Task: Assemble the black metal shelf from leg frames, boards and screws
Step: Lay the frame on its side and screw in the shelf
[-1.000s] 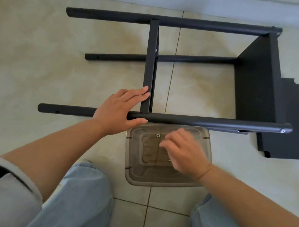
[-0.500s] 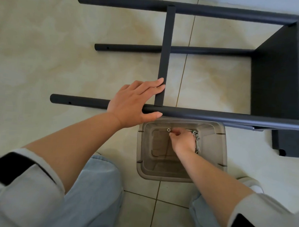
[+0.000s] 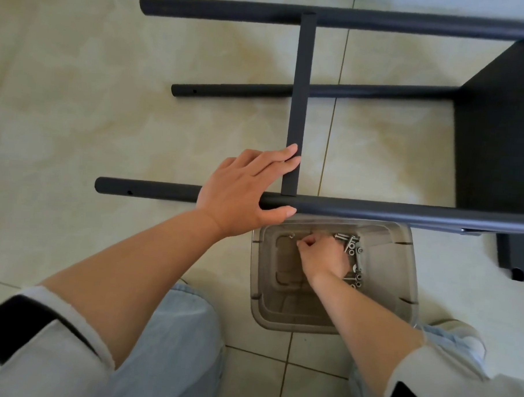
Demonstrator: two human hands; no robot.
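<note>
- The shelf frame (image 3: pixel 374 210) is lying on its side on the tile floor (image 3: pixel 79 85), filling the upper half of the frame; the view is sitting closer to it than a second ago, while the frame itself is not appearing to shift.
- One board (image 3: pixel 501 127) is already standing fixed at the right edge, and a loose dark panel (image 3: pixel 513 260) is lying on the floor at lower right, so more fitting is likely waiting.
- Your left hand (image 3: pixel 246 191) is still bracing the near leg tube where the crossbar (image 3: pixel 299 110) is meeting it, fingers spread flat over the top and thumb underneath.
- The tub (image 3: pixel 400 294) is sitting at lower centre, just below that tube.
- Your right hand (image 3: pixel 324 256), above the tub a second ago, is now down inside it, fingers curled toward its upper left; whether they are gripping anything, I cannot tell.
- The screws (image 3: pixel 353 247) are lying heaped along the tub's right side, touching your knuckles.
- You are probably fetching a fastener for the crossbar joint.
</note>
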